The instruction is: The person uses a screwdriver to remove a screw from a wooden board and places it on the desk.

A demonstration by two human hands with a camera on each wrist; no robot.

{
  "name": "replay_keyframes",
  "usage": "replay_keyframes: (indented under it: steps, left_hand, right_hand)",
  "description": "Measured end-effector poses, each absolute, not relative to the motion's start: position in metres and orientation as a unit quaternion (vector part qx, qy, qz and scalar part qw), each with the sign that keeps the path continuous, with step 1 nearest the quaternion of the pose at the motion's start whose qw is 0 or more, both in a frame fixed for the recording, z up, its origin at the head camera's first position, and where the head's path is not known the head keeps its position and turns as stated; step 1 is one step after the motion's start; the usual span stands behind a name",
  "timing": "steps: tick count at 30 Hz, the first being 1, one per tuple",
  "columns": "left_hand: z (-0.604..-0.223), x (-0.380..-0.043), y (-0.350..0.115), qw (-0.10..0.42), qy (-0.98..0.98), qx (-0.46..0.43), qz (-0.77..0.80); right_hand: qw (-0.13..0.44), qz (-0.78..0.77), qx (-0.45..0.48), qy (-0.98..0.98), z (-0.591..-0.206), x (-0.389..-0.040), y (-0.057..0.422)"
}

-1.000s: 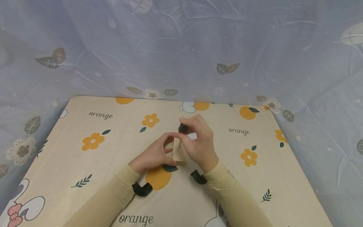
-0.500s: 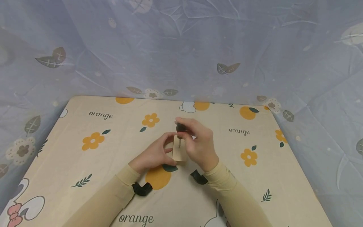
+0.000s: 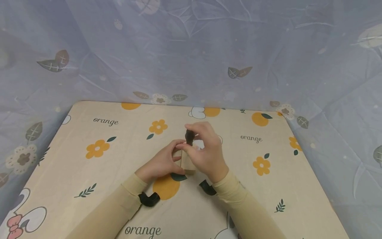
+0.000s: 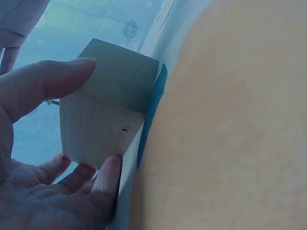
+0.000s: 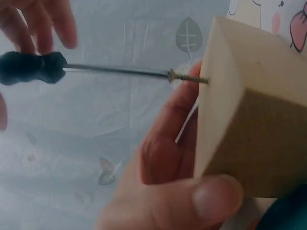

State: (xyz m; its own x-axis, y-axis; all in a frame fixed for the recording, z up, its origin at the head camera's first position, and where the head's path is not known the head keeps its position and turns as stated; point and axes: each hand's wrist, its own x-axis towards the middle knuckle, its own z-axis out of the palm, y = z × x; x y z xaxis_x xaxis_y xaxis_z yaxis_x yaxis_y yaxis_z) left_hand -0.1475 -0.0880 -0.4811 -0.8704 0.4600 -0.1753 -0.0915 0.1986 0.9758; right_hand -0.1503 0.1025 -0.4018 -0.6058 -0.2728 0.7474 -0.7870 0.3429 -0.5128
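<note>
In the head view, my left hand (image 3: 162,161) holds a pale wooden block (image 3: 188,164) at its left side, its thumb pressing the near end. From the other side comes my right hand (image 3: 210,151), with its fingers around the dark handle of a screwdriver (image 3: 189,136). The right wrist view shows the screwdriver's shank (image 5: 120,71) in line with a brass-coloured screw (image 5: 189,77), its tip at the screw's head. That screw's point is in the block's face, with much of the thread outside. A small dark slot marks the block (image 4: 103,124) in the left wrist view.
A cream cloth (image 3: 119,179) printed with oranges, flowers and lettering covers the table. Grey-blue patterned fabric (image 3: 191,59) hangs behind and at both sides. Black curved pieces (image 3: 150,199) sit by both wrists.
The right hand and screwdriver handle have shifted slightly left, and the fingers have changed position around the handle. The right thumb now covers the shank in the head view. Left hand and block stay put.
</note>
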Motion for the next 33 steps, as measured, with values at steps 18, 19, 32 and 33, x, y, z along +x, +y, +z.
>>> replay_keyframes:
  steps: [18, 19, 32, 33]
  left_hand:
    - [-0.4824, -0.1496, -0.0876, 0.217, 0.745, 0.133, 0.616]
    - [-0.4826, -0.1497, -0.0875, 0.217, 0.744, 0.134, 0.617]
    - [-0.4841, -0.1492, -0.0876, 0.217, 0.744, 0.134, 0.618]
    - [-0.4841, -0.149, -0.0877, 0.217, 0.744, 0.134, 0.617]
  right_hand:
    - [0.323, 0.434, 0.335, -0.772, -0.4014, -0.1463, 0.0978]
    - [0.318, 0.434, 0.337, -0.773, -0.401, -0.1461, 0.0981]
    - [0.271, 0.452, 0.343, -0.777, -0.4043, -0.1489, 0.1007]
    - [0.274, 0.454, 0.341, -0.776, -0.405, -0.1494, 0.1007]
